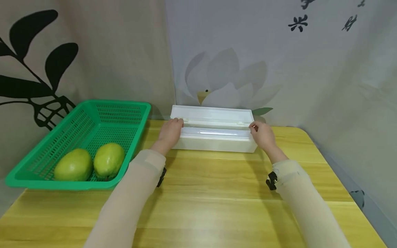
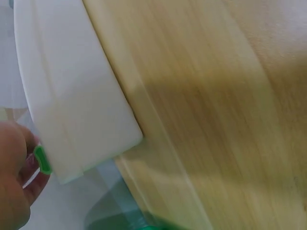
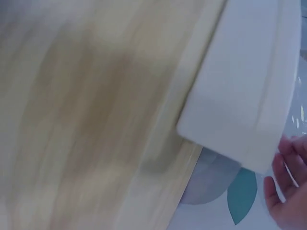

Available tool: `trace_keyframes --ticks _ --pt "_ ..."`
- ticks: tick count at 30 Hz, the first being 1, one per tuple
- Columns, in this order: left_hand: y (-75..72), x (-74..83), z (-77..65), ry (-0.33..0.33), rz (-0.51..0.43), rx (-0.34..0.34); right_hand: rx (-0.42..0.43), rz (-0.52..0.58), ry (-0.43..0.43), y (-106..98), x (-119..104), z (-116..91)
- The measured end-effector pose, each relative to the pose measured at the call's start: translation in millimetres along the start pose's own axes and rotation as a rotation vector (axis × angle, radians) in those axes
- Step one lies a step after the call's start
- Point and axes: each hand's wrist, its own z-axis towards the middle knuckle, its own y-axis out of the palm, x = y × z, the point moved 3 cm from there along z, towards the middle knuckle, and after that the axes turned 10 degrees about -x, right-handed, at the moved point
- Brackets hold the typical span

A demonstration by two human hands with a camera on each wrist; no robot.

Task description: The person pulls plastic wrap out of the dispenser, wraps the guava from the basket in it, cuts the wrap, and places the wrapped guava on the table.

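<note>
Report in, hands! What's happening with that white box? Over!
Left hand at the white box's left end, right hand at its right. Lid raised, box on table. Green basket left of box, likely not in the way.

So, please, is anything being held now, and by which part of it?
It cannot be told for certain: the left hand and right hand are at opposite ends of the open white box, but any hold is unclear.

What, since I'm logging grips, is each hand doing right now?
Left hand: fingers curled at the left end of the long white plastic box; grip unclear.
Right hand: fingers bent at its right end; grip unclear.
</note>
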Motion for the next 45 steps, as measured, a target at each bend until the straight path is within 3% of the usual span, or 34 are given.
trace_keyframes --ticks 3,6,13,17,19,22,25,28,36,45 --pt "-4.5 -1.4 1.2 -0.028 -0.043 0.028 -0.017 0.138 0.069 -2 -1 1" --pt "-8.7 -3.5 1.3 -0.059 -0.073 0.057 -0.017 0.202 0.113 -6 -3 2" --pt "-17.6 -12.9 0.6 -0.136 0.029 0.093 -0.060 0.241 0.214 -12 -7 5" --pt "-21.3 -16.3 1.3 -0.141 0.037 0.075 -0.099 0.357 0.250 -20 -9 7" --pt "-22.3 -17.2 2.2 -0.145 -0.056 0.055 -0.122 0.460 0.272 -23 -10 9" --pt "-23.6 -18.2 2.8 -0.158 -0.301 0.023 -0.147 0.614 0.309 -25 -10 12" --pt "-24.3 -19.6 2.8 -0.209 -0.535 0.000 -0.164 0.734 0.356 -25 -10 12" --pt "-24.8 -20.8 2.5 -0.283 -0.687 0.014 -0.178 0.834 0.415 -23 -11 12" --pt "-25.6 -21.6 -0.3 -0.439 -0.950 0.108 -0.204 1.174 0.536 -20 -9 7" --pt "-24.0 -22.6 3.1 -0.486 -1.206 0.227 -0.216 1.393 0.535 -25 -9 10"
